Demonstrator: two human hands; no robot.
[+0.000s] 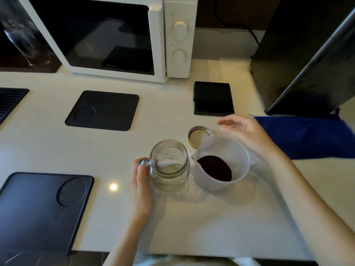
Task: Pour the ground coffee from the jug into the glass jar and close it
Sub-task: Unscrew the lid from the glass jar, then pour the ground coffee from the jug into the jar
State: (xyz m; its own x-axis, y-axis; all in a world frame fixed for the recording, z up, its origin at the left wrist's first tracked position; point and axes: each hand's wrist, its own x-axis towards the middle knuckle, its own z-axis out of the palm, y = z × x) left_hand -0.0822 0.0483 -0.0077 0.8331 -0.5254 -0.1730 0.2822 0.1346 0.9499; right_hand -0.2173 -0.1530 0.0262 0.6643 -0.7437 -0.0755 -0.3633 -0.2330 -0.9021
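An empty glass jar [170, 166] with a side handle stands upright on the white counter. My left hand [142, 181] is wrapped around that handle. Just right of the jar stands a translucent plastic jug [221, 162] with dark ground coffee [215, 170] in its bottom, its spout facing the jar. My right hand [247, 133] hovers over the jug's far right rim with fingers spread, holding nothing. The jar's metal lid [198, 136] lies upside down behind the jug, partly hidden by it.
A white microwave [115, 37] stands at the back. Black mats lie at back left [103, 110] and front left [42, 210]. A small black scale [213, 97] sits behind the lid. A blue cloth [307, 137] and a dark appliance [307, 54] are at the right.
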